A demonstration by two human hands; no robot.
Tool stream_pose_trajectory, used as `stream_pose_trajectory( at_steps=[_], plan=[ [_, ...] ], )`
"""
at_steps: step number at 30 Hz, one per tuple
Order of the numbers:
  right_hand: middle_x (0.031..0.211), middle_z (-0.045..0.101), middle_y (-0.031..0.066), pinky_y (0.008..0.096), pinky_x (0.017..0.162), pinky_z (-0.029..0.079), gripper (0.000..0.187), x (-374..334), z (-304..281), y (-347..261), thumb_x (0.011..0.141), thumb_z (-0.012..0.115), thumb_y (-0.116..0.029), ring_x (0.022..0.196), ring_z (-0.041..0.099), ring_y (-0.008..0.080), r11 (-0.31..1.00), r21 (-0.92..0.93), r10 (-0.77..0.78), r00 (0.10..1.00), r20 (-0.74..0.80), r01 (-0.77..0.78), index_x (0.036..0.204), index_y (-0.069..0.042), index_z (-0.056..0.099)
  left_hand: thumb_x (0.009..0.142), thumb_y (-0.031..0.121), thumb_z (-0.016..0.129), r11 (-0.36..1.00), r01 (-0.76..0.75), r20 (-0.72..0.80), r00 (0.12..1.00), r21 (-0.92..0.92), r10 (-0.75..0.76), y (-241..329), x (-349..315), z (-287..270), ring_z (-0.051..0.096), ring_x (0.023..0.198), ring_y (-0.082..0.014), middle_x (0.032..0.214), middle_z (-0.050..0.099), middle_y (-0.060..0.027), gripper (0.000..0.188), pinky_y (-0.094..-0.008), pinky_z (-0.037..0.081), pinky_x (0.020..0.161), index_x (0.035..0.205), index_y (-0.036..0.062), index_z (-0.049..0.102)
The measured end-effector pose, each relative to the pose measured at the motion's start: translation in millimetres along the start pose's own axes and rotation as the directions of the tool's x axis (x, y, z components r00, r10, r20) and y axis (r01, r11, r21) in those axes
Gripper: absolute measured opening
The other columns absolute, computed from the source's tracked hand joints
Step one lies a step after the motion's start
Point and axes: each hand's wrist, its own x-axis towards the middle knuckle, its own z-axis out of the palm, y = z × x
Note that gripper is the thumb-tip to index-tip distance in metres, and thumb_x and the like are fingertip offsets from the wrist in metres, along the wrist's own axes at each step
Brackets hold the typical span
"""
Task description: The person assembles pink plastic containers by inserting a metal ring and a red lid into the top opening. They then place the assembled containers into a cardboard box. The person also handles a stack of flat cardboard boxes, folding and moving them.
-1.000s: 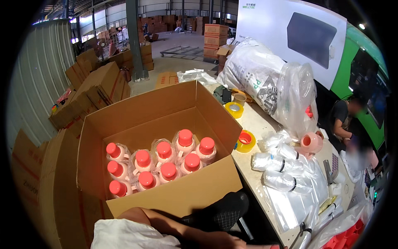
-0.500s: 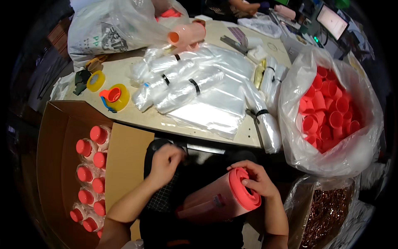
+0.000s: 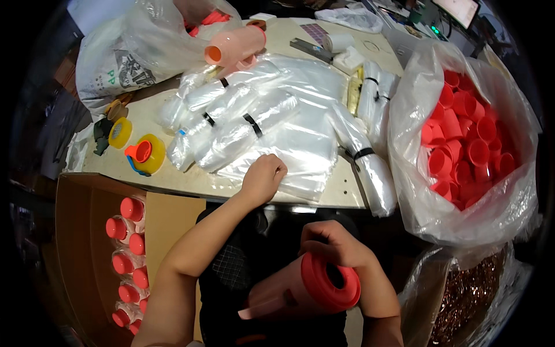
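Observation:
A pink plastic jug (image 3: 277,289) lies tilted across my lap, its red rim and dark opening turned up to the right. Bent over the rim's upper edge is my right hand (image 3: 338,243), its fingers curled; what they close on, if anything, is hidden. My left hand (image 3: 263,180) is closed in a fist at the front of the flat clear plastic bags (image 3: 309,156) on the table. Whether it pinches a bag cannot be made out. Rolled clear bags (image 3: 245,127) with black bands lie just beyond that hand.
Left stands an open cardboard box (image 3: 173,231) with several wrapped, red-capped bottles (image 3: 122,264). On the right are a plastic sack of red cups (image 3: 462,104) and a container of shiny copper-coloured pieces (image 3: 468,295). Another pink jug (image 3: 240,46) and yellow tape rolls (image 3: 120,133) are on the table.
My left hand has moved forward and right from above my lap to the bags. My right hand has shifted from gripping the jug's rim to a curled pose over its upper edge.

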Motion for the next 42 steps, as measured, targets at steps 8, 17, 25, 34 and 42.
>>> stream_pose_trajectory(
  at_steps=[8,17,25,34,42],
  plan=[
    [0.083,0.068,0.0065,0.0252,0.073,0.048,0.011,8.9,0.6,12.2,0.091,0.059,-0.007,0.080,0.062,0.0114,0.982,0.187,0.028,1.000,0.006,-0.028,0.086,0.002,0.065,0.076,0.019,0.078,0.836,0.120,-0.197,0.980,0.535,-0.015,-28.1,39.4,-86.1,0.054,0.114,-0.0350,0.119,0.057,-0.0154,0.072,-0.0450,0.047,0.095,0.140,0.0092,0.048],
    [0.083,0.066,0.0059,0.0255,0.073,0.047,0.015,10.7,-6.7,9.1,0.085,0.065,-0.013,0.082,0.061,0.0116,0.956,0.256,0.135,0.990,0.043,-0.141,0.087,0.002,0.066,0.081,0.000,0.060,0.808,0.081,-0.341,0.928,0.583,0.152,-37.2,137.1,-87.5,0.066,0.084,-0.0332,0.101,0.054,-0.0156,0.038,-0.0449,0.055,0.067,0.116,0.0150,0.064],
    [0.082,0.065,0.0053,0.0255,0.071,0.048,0.014,14.8,-8.4,14.9,0.089,0.065,-0.012,0.081,0.060,0.0099,0.967,0.252,0.034,0.998,0.061,-0.048,0.086,0.002,0.065,0.086,0.011,0.064,0.808,0.286,-0.537,0.843,0.514,0.043,-73.6,192.0,-69.7,0.067,0.090,-0.0324,0.110,0.059,-0.0149,0.016,-0.0475,0.054,0.074,0.102,0.0100,0.064],
    [0.082,0.065,0.0046,0.0252,0.071,0.048,0.020,14.4,-8.1,29.1,0.091,0.067,-0.018,0.081,0.060,0.0096,0.981,0.195,-0.010,1.000,0.027,0.004,0.087,0.002,0.065,0.079,0.013,0.077,0.984,-0.175,-0.093,0.981,-0.022,0.172,-0.7,43.4,-0.5,0.059,0.080,-0.0267,0.080,0.059,-0.0092,0.014,-0.0367,0.048,0.072,0.082,0.0044,0.066],
    [0.084,0.066,0.0058,0.0254,0.072,0.047,0.015,13.6,-3.4,16.6,0.092,0.064,-0.012,0.082,0.061,0.0112,0.977,0.212,-0.004,1.000,-0.013,0.007,0.091,0.002,0.067,0.092,0.014,0.066,0.903,0.130,0.233,0.972,-0.409,-0.035,-35.0,70.1,-11.1,0.060,0.078,-0.0098,0.084,0.071,-0.0047,0.017,-0.0270,0.048,0.072,0.086,0.0001,0.074]
  ],
)
